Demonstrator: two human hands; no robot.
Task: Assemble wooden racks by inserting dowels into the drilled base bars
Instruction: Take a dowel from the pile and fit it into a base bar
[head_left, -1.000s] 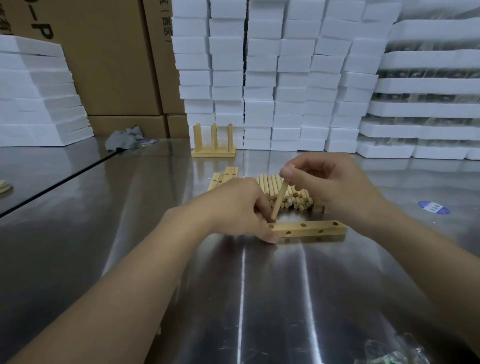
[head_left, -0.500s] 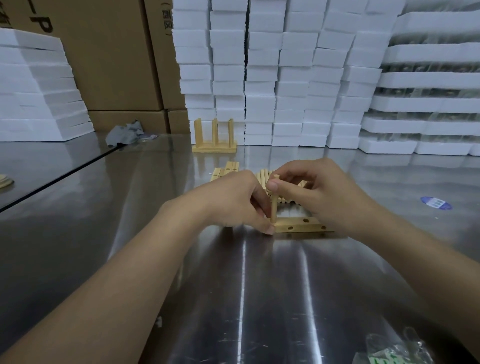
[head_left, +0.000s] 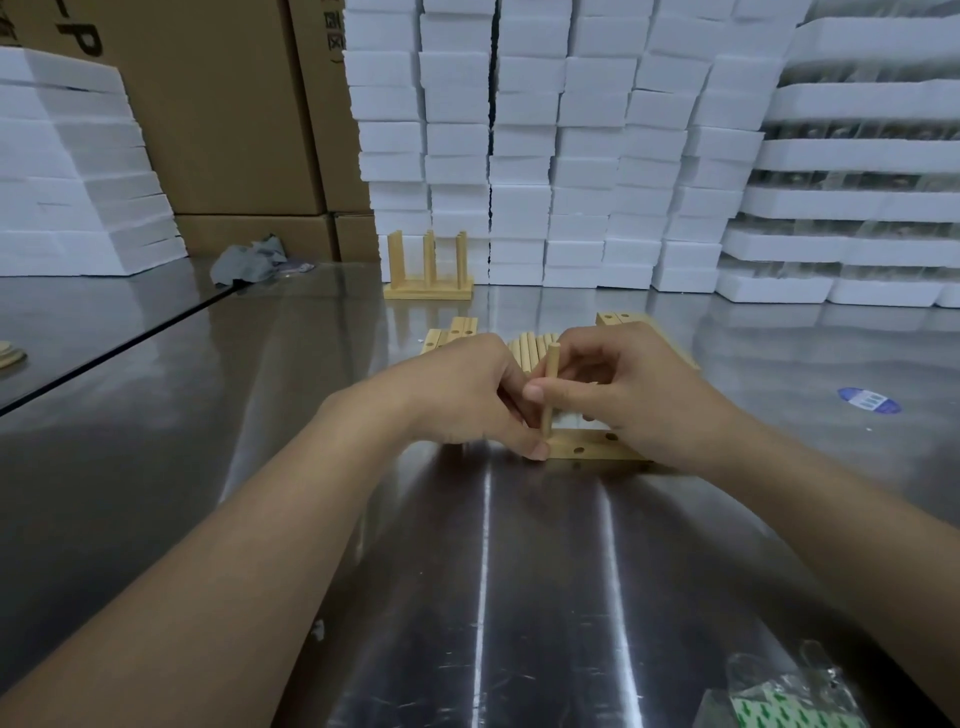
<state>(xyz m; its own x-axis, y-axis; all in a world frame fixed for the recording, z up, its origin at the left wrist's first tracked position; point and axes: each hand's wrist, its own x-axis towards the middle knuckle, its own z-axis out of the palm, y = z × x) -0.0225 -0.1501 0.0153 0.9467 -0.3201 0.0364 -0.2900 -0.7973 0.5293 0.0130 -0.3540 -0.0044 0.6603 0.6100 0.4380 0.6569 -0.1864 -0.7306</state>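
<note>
A drilled wooden base bar (head_left: 587, 448) lies flat on the shiny metal table (head_left: 519, 571). A wooden dowel (head_left: 550, 387) stands upright at the bar's left end. My right hand (head_left: 623, 395) pinches the dowel between thumb and fingers. My left hand (head_left: 467, 395) grips the bar's left end, thumb tip against its front face. Behind my hands lies a pile of loose dowels (head_left: 530, 351), partly hidden. Spare drilled bars (head_left: 452, 332) and more bars (head_left: 618, 318) lie near the pile.
A finished rack (head_left: 428, 270) with three upright posts stands at the back. White foam blocks (head_left: 571, 145) and cardboard boxes (head_left: 218, 104) wall the far edge. A grey rag (head_left: 249, 265) lies back left; a plastic bag (head_left: 789, 701) lies at the near right corner.
The dowel went from tilted above the bar's left end to upright in it. My right hand slid lower on the dowel. The left hand stayed on the bar.
</note>
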